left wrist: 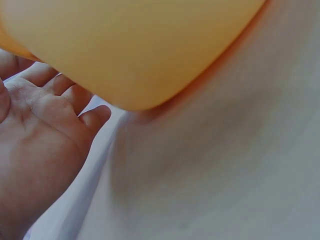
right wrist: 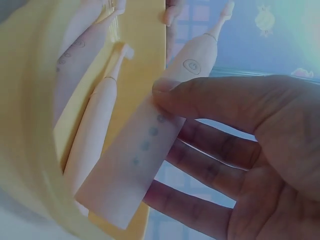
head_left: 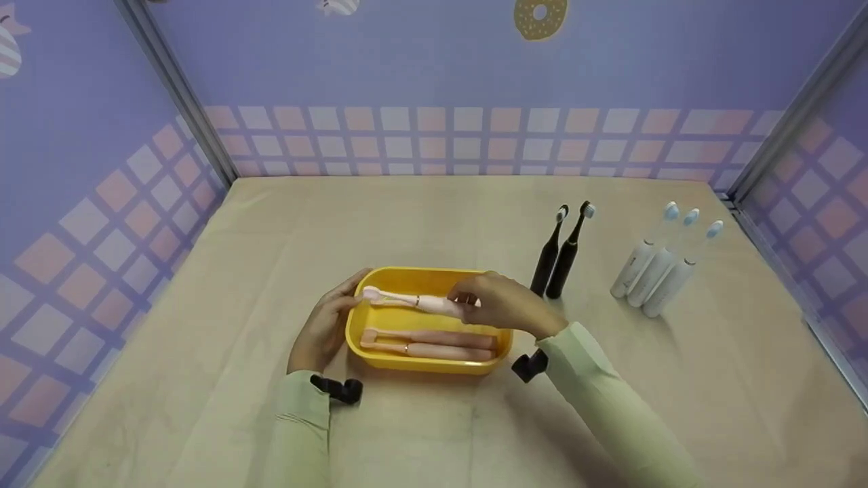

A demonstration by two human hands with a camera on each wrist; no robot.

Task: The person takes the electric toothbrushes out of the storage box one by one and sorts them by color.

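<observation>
A yellow plastic bin (head_left: 427,366) sits in front of me with several pale pink electric toothbrushes inside. My left hand (head_left: 322,325) holds its left end, thumb at the rim and fingers along the outside; the left wrist view shows that palm beside the bin wall (left wrist: 135,60). Over the bin's far side, my right hand (head_left: 505,301) pinches a pink electric toothbrush (right wrist: 145,130) by its handle between thumb and fingers, brush head to the left. Another pink toothbrush (right wrist: 95,120) lies just beneath it. Two more toothbrushes (head_left: 447,351) lie side by side along the near wall.
Two black electric toothbrushes (head_left: 564,261) lie right of the bin. Farther right are three white electric toothbrushes (head_left: 654,278) with bluish bristles. A cream cloth (head_left: 203,379) covers the table, and patterned walls (head_left: 434,68) close it off at the back and sides.
</observation>
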